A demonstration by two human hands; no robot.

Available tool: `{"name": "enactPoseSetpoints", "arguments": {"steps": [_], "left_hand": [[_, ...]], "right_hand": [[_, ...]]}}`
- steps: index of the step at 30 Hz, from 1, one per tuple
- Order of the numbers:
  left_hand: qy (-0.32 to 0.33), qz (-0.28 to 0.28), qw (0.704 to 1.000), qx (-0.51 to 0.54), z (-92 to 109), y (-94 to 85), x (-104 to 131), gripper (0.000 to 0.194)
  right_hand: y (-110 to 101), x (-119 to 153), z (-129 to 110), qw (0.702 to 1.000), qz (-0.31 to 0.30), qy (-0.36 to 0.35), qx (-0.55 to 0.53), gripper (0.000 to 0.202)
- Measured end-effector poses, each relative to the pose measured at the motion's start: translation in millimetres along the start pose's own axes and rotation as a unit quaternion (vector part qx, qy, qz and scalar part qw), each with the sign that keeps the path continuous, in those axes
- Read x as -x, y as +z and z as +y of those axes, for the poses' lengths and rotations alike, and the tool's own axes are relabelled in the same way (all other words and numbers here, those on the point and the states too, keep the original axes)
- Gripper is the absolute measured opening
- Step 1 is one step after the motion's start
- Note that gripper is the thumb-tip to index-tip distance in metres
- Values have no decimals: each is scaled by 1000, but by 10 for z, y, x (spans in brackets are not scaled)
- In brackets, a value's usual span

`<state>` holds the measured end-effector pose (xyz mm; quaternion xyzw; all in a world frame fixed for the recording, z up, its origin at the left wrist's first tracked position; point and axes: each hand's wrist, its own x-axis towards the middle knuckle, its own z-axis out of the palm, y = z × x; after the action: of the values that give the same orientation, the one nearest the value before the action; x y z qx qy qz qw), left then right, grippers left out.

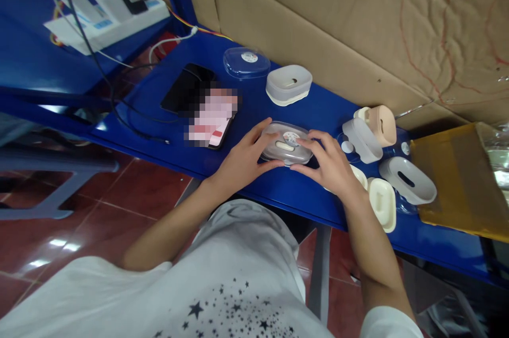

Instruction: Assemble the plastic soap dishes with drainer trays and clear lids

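On the blue table, an oval plastic box (296, 155) with a clear lid and a round white sticker lies between my two hands. Its grey inside and a pale slot show through the lid. My left hand (254, 155) grips its left end, thumb and fingers curled round the rim. At the other end, my right hand (328, 160) holds the box the same way, fingers over the lid. Behind it stands a grey-white oval box (288, 83) with no lid over it. A loose clear lid (246, 63), also with a sticker, rests to the left of that box.
Two phones lie left, one dark (181, 91), one with a lit, blurred screen (214, 120). Grey cases (409, 179), a peach case (382, 124) and cream trays (382, 204) crowd the right beside a taped carton (457, 179). A power strip (131, 25) trails cables.
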<state>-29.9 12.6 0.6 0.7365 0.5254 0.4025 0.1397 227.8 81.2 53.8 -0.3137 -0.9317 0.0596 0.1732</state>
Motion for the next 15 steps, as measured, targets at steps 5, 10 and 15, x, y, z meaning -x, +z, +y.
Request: {"name": "enactPoseSetpoints", "arguments": {"steps": [5, 10, 15], "left_hand": [[-8, -20, 1000, -14, 18, -13, 0, 64], [-14, -20, 999, -33, 43, -33, -1, 60], [-6, -35, 998, -49, 42, -30, -12, 60]], "right_hand": [[24, -7, -24, 998, 19, -54, 14, 53], [57, -24, -95, 996, 26, -79, 37, 46], [70, -23, -132, 996, 13, -54, 73, 45]]}}
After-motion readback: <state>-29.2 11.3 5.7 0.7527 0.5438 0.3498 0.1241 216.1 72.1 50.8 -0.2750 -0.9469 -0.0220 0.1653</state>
